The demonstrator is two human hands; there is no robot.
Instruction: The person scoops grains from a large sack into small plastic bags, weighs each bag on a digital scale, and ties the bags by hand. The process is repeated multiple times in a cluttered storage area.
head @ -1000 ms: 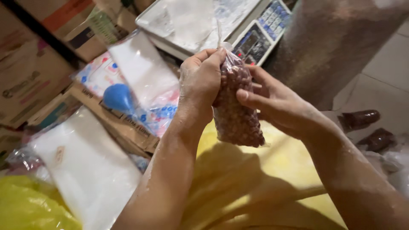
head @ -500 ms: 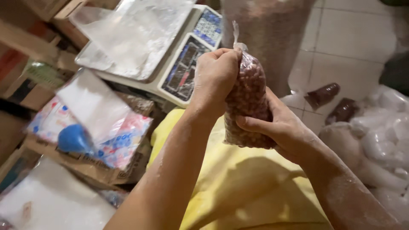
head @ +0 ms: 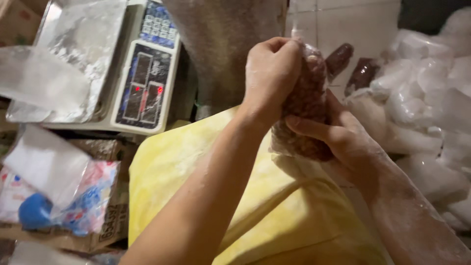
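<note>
— What do we have in our hands?

— A small clear plastic bag of reddish-brown peanuts [head: 308, 105], held upright above our yellow-clad lap [head: 274, 196]. Our left hand [head: 271, 73] is closed into a fist round the bag's gathered neck, fingers curled tight on the plastic. Our right hand [head: 338, 142] cups the bag from below and behind, fingers wrapped across its lower half, pressing it.

— Both hands shut on it, then?

— Yes, one at the top, one at the belly. Both look dusted with pale powder.

— And around us?

— To the left, a digital weighing scale [head: 142, 86] with a foil-covered pan [head: 83, 54], well apart from the bag. Below it, flat plastic packets [head: 54, 186] lie on cardboard [head: 105, 228]. To the right, a heap of filled clear bags [head: 427, 98], and two dark filled bags [head: 353, 66] on the tiled floor [head: 353, 19] just behind our hands.
</note>
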